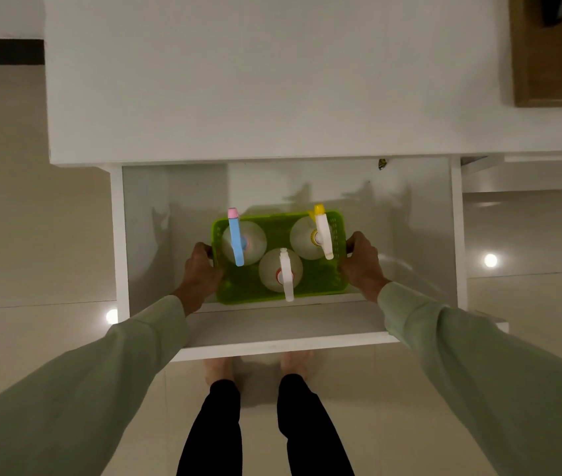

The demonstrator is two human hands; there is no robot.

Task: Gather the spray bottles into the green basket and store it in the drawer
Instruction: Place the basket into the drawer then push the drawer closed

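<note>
Green basket (pixel 321 286) gripped at both ends inside the open white drawer (pixel 118 235), left hand (pixel 200 273) clamped on its left rim, right hand (pixel 362 262) clamped on its right rim. Between the hands, upright in the basket: blue-trigger spray bottle (pixel 238 242) nearest the left hand, yellow-capped spray bottle (pixel 321 235) nearest the right, white-trigger spray bottle (pixel 283 273) midway. Pale green sleeves (pixel 101 372) reaching in from below.

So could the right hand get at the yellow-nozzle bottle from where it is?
Probably yes. The right hand grips the basket end right beside the yellow-nozzle bottle, whose top stands uncovered. It would have to let go of the basket first.
</note>
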